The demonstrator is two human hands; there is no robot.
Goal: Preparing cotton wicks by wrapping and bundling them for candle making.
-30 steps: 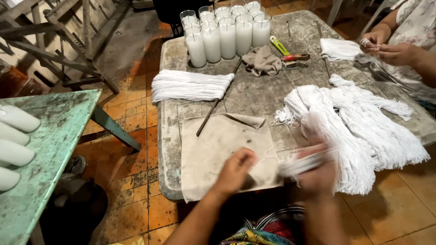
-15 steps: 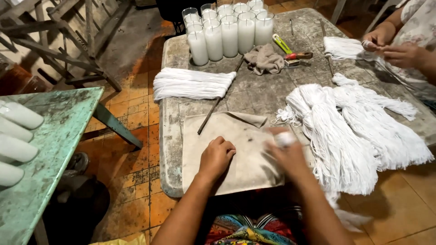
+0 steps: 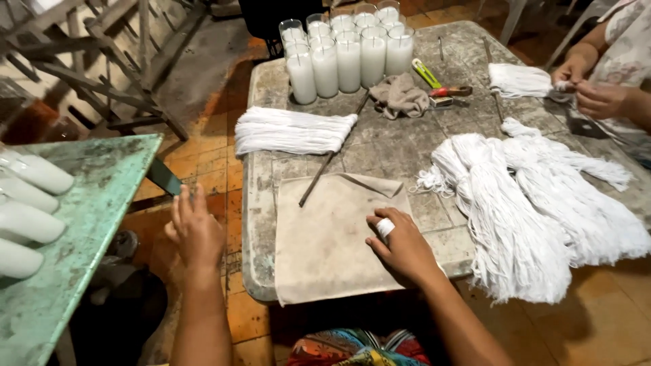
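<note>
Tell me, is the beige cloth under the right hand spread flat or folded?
Mostly spread flat: the cloth lies open on the table, only its far corner folded over.

A beige cloth (image 3: 332, 237) lies flat on the grey table (image 3: 400, 146), at the near edge, close to the near left corner. It is stained, its far right corner is folded over, and its near edge hangs slightly over the table edge.

White string bundles (image 3: 542, 203) & candles (image 3: 346, 54) showing on grey desk (image 3: 407, 142); tan cloth (image 3: 332, 237) looking stained; side desk (image 3: 88, 224) showing worn turquoise; floor (image 3: 203, 169) glowing orange.
</note>
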